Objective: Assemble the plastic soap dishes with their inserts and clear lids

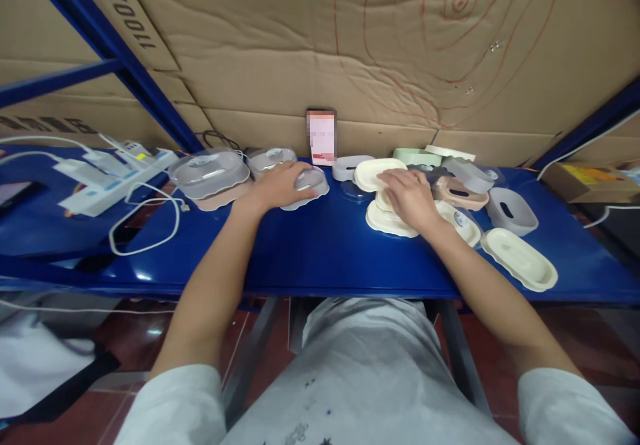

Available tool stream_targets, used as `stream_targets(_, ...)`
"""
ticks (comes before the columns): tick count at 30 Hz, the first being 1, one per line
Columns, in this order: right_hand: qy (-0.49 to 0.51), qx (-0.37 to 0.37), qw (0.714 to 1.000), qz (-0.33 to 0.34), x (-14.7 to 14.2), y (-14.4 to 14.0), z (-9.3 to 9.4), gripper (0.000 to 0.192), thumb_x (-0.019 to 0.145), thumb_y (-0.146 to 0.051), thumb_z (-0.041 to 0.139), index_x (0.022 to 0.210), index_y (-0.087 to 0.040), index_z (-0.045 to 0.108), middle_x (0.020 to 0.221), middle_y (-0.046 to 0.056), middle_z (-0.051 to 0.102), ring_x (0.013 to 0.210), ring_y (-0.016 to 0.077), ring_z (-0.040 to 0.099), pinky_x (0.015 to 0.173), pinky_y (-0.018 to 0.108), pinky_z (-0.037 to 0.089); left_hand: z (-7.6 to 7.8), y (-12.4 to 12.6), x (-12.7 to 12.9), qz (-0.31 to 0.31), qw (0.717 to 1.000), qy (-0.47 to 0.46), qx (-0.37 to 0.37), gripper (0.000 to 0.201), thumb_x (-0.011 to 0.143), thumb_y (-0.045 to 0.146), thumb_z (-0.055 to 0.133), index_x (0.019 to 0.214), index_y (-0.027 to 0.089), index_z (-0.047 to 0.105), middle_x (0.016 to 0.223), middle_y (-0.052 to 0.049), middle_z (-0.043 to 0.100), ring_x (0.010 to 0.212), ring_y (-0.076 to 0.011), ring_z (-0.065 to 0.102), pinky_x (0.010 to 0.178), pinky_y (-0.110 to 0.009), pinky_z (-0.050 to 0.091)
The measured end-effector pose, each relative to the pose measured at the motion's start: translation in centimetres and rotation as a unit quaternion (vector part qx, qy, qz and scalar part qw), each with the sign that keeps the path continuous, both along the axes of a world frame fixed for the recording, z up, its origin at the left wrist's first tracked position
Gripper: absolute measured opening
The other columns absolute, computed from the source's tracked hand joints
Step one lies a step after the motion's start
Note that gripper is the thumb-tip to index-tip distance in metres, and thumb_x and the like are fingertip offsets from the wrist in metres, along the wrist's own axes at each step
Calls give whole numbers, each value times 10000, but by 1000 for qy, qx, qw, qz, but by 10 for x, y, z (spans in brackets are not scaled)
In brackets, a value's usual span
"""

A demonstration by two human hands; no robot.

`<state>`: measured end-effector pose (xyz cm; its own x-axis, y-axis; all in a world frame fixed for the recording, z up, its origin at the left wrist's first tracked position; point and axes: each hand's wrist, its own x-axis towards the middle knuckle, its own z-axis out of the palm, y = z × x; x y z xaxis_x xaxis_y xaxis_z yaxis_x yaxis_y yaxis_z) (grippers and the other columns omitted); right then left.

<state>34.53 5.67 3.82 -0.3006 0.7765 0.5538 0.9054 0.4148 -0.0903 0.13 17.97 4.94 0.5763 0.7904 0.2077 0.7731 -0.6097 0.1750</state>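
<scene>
My left hand (pixel 281 185) is curled over a small clear plastic lid (pixel 314 180), which sits on the table with a pale scalloped piece under it. Its thumb and fingers rest around the lid's edge. My right hand (pixel 411 197) grips a cream oval plastic dish (pixel 374 173), tilted above other cream pieces. Directly below it, a cream scalloped tray (pixel 387 222) lies on the table. Part of the stack is hidden by my right fingers. Beside my left hand stand a larger clear lid (pixel 207 170) over a pinkish base (pixel 220 197) and another clear cover (pixel 270 157).
A phone (pixel 323 140) leans upright against the cardboard (pixel 270 85). Right of my hand lie a pink box (pixel 463 193), a grey slotted box (pixel 514 212), a long cream tray (pixel 520 258) and a green piece (pixel 416 157). A power strip (pixel 120 182) with cables occupies the table's left.
</scene>
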Motion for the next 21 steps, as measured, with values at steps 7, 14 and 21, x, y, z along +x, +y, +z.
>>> stream_targets(7, 0, -15, 995, 94, -17, -9, -5, 522, 1116, -446, 495, 1583, -220, 554, 1596, 170, 618, 1464, 360, 573, 1188, 575, 433, 16, -23, 22, -115, 984, -76, -115, 766, 887, 762, 712, 1450, 247, 639, 1398, -120, 712, 1236, -334, 668, 1093, -466, 518)
stream_targets(14, -39, 17, 983, 177, -56, -26, -25, 612, 1103, -398, 546, 1677, -221, 430, 1655, 196, 538, 1497, 381, 520, 1202, 596, 431, 22, -39, 36, -200, 946, -129, -221, 730, 896, 782, 688, 1376, 231, 682, 1377, -102, 728, 1237, -314, 685, 1080, -422, 525)
stream_targets(21, -63, 21, 987, 145, -55, -21, -30, 534, 1096, -325, 538, 1623, -243, 509, 1643, 199, 537, 1465, 394, 534, 1157, 591, 440, 14, -30, 42, -101, 926, -203, -302, 710, 994, 823, 484, 1343, 256, 730, 1441, -51, 732, 1319, -302, 662, 1140, -394, 486)
